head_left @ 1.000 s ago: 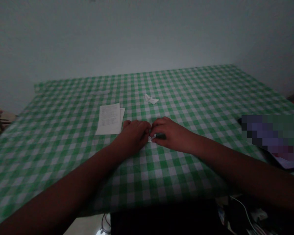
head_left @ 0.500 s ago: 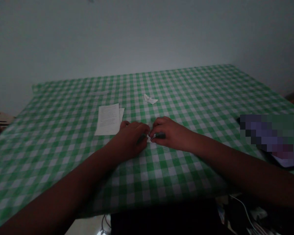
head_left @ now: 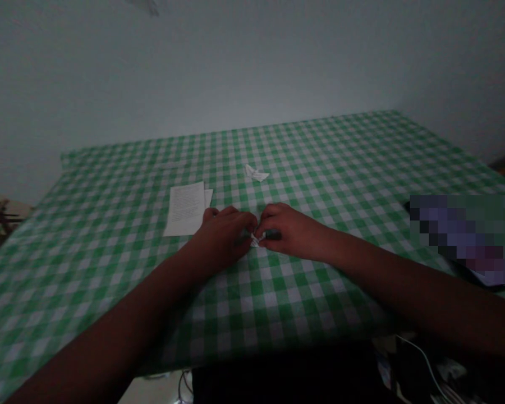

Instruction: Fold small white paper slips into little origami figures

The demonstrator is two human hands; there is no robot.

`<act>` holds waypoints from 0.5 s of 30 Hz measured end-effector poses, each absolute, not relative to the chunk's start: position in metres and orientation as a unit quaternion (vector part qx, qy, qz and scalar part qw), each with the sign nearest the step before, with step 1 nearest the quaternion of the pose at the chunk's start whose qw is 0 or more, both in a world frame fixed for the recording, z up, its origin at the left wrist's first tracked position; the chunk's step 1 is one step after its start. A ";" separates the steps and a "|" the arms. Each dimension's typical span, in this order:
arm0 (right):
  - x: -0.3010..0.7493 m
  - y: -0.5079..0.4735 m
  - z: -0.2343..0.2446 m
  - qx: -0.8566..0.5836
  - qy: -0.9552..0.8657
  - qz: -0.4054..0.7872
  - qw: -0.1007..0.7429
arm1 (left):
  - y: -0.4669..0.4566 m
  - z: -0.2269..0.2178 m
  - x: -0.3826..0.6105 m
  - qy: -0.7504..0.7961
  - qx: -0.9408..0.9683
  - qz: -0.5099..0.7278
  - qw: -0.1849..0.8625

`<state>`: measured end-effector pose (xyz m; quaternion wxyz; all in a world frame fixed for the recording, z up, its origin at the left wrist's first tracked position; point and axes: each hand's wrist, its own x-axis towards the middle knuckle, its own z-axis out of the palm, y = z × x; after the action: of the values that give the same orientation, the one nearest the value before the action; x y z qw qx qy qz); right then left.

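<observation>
My left hand (head_left: 225, 231) and my right hand (head_left: 289, 230) meet at the middle of a table covered with a green and white checked cloth (head_left: 109, 269). Both hands have their fingers curled and pinched on a small piece of white paper (head_left: 255, 240) that shows only as a sliver between the fingertips. The paper rests on or just above the cloth. Most of it is hidden under my fingers.
A stack of white printed sheets (head_left: 187, 209) lies just beyond my left hand. A small folded white paper shape (head_left: 256, 173) sits farther back. A blurred dark object (head_left: 463, 235) lies at the right edge. Cables (head_left: 421, 365) hang below the table's near edge.
Both hands stay pinched on the small paper with only slight finger shifts. The view has tilted a little.
</observation>
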<state>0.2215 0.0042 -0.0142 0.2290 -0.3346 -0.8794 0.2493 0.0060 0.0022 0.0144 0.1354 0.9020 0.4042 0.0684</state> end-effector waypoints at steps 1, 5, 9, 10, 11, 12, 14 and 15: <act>0.221 0.004 -0.014 -0.335 -0.879 0.249 0.228 | 0.001 0.016 0.006 0.402 0.903 0.067 0.137; 0.221 0.004 -0.014 -0.337 -0.882 0.243 0.224 | -0.001 0.017 0.004 0.391 0.906 0.077 0.142; 0.221 0.005 -0.016 -0.334 -0.882 0.242 0.228 | 0.002 0.011 0.006 0.384 0.908 0.088 0.141; 0.221 0.005 -0.016 -0.334 -0.881 0.242 0.230 | 0.003 0.010 0.007 0.387 0.907 0.086 0.139; 0.221 0.005 -0.017 -0.334 -0.881 0.243 0.231 | 0.004 0.009 0.009 0.392 0.906 0.084 0.136; 0.220 0.004 -0.017 -0.334 -0.881 0.243 0.232 | 0.005 0.008 0.010 0.397 0.904 0.083 0.133; 0.220 0.004 -0.016 -0.336 -0.881 0.241 0.232 | 0.006 0.007 0.013 0.404 0.903 0.083 0.125; 0.220 0.004 -0.016 -0.337 -0.881 0.239 0.230 | 0.006 0.007 0.014 0.406 0.902 0.080 0.120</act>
<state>0.2197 0.0040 -0.0160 0.2301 -0.3366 -0.8814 0.2386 0.0142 0.0063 0.0072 0.1201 0.9023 0.4063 0.0802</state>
